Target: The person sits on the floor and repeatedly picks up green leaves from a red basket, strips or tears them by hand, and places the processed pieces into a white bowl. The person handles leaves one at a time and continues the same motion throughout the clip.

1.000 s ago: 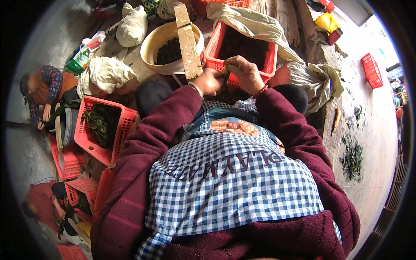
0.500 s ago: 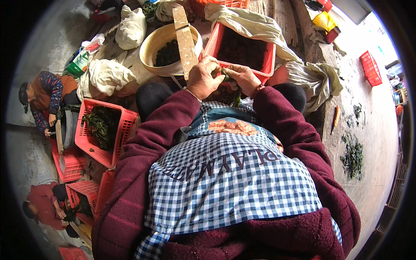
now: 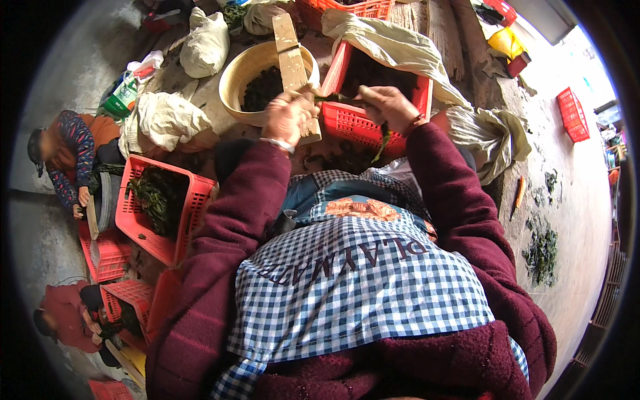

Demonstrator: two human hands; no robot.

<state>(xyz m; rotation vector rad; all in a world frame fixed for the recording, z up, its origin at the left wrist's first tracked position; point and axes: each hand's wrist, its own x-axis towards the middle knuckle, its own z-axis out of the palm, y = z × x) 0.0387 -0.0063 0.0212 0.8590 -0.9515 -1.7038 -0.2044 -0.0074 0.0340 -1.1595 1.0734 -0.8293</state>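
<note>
A dark green, seaweed-like strand (image 3: 337, 99) is stretched taut between my two hands, above the near edge of a red plastic crate (image 3: 350, 123). My left hand (image 3: 288, 119), slightly blurred, is closed on its left end beside a wooden board (image 3: 291, 60). That board lies across a cream bucket (image 3: 230, 83) with dark matter inside. My right hand (image 3: 392, 110) pinches the other end, and a greener leafy piece (image 3: 383, 141) hangs below its fingers. Dark contents fill the crate, and a pale cloth (image 3: 393, 40) drapes over its far rim.
On my left stands a red crate of green strands (image 3: 157, 200). Two other people work there: a person in a patterned sleeve (image 3: 75, 147) and a person in red (image 3: 70, 317). Green scraps (image 3: 541, 250) and an orange-handled tool (image 3: 519, 193) lie on the right.
My hands have moved apart, the left one leftward toward the board and the right one slightly rightward. The strand, bunched between my fingers before, is now stretched out.
</note>
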